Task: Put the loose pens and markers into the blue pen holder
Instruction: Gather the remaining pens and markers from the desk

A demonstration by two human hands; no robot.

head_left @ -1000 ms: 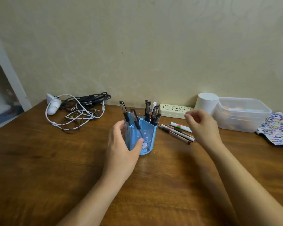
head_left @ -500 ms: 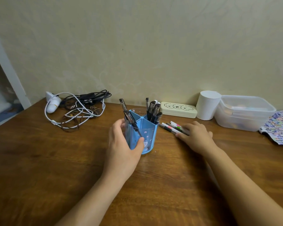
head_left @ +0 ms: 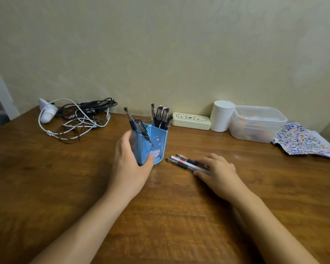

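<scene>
The loose pens [head_left: 187, 163] lie mid-desk just right of the blue pen holder [head_left: 154, 144], long axes running back-left toward it, with the right hand [head_left: 216, 173] spread flat on their near ends, not yet pinching, while the left hand [head_left: 131, 164] wraps the holder.

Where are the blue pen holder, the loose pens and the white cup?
blue pen holder [head_left: 156, 147], head view, on its front wall by the cat print.
loose pens [head_left: 181, 161], head view, on the white barrel left of the right hand.
white cup [head_left: 221, 117], head view, on its side wall.
</scene>
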